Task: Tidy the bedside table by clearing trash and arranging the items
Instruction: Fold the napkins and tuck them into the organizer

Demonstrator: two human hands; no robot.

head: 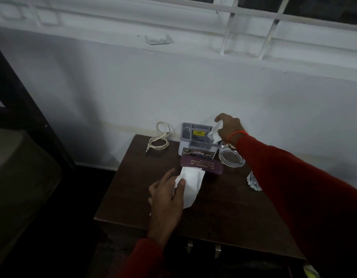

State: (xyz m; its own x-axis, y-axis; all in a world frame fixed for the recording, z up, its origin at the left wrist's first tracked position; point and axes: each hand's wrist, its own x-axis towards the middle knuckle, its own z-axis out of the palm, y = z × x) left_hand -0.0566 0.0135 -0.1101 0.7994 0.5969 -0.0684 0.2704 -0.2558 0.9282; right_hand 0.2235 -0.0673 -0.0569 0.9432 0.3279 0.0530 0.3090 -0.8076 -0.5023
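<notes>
On the dark wooden bedside table (pixel 223 207), my left hand (pixel 167 194) grips a white tissue (pixel 190 185) near the middle of the top. At the back, my right hand (pixel 228 129) is closed on a crumpled white tissue (pixel 214 133) at the right edge of a grey plastic organiser box (pixel 195 141). In front of the box lies a maroon spectacle case (pixel 201 166) with gold lettering. A glass ashtray (pixel 230 158) sits to the right of the box, and a crumpled foil wrapper (pixel 254 181) lies partly hidden under my right sleeve.
A coiled white cable (pixel 158 140) lies at the table's back left corner. The white wall (pixel 173 87) runs right behind the table, with a window grille above. A dark bed frame (pixel 19 93) stands to the left. Two metal drawer handles (pixel 203 249) show below the front edge.
</notes>
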